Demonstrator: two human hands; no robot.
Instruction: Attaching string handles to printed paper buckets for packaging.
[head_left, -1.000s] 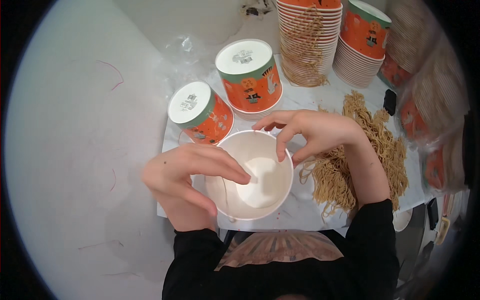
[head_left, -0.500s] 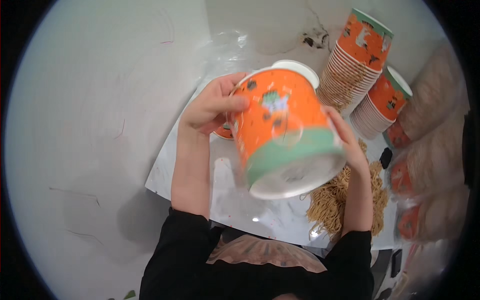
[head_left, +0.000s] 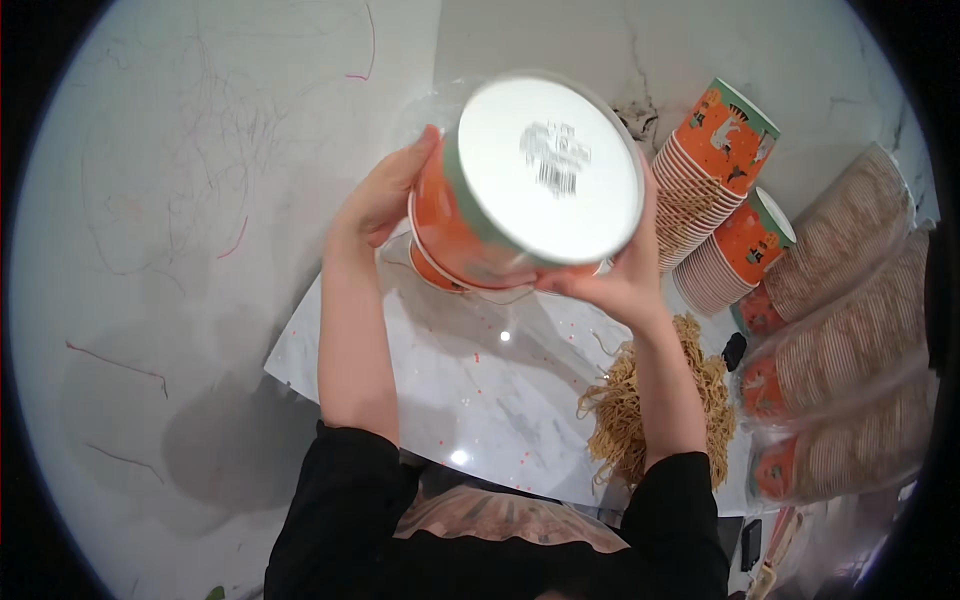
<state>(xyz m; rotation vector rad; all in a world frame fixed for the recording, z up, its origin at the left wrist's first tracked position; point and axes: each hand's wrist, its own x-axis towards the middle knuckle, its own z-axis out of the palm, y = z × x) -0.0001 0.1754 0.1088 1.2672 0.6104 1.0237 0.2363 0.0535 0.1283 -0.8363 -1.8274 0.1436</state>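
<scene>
Between both hands I hold up an orange paper tub (head_left: 440, 215) with a green band, tilted so its white base faces up toward me. My left hand (head_left: 390, 190) is closed against its left side near the rim. My right hand (head_left: 625, 275) grips its right side, thumb along the lower edge and the fingers mostly hidden behind it. A thin strand or edge shows beneath the rim; I cannot tell which. Behind and below the held tub, another orange tub (head_left: 432, 270) is partly visible on the white marbled table (head_left: 450, 370).
A heap of tan, string-like loops (head_left: 620, 425) lies by my right forearm. Two leaning stacks of orange tubs, a taller one (head_left: 725, 140) and a shorter one (head_left: 750, 245), stand at the back right. Plastic-wrapped stacks (head_left: 830, 345) line the right side, near a small black object (head_left: 735, 350).
The held tub has moved up and slightly left and tipped, turning its base from facing low and near to facing up at me. My right hand has shifted to the tub's lower right.
</scene>
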